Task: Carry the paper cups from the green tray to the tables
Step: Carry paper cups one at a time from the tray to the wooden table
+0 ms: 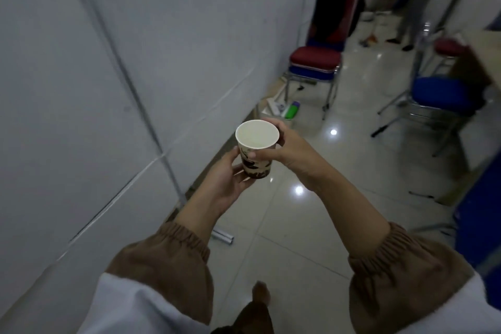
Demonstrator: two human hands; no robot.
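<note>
While both hands grip paper cup [256,149], lower wall hidden, background blurred

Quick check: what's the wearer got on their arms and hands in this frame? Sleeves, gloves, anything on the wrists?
Both hands are bare: no gloves, rings or watch visible on the left hand or right hand. Each forearm is uncovered up to a brown sleeve with a gathered elastic cuff, left sleeve and right sleeve. White fabric overlaps both brown sleeves nearest the camera. No cables or markings.
</note>
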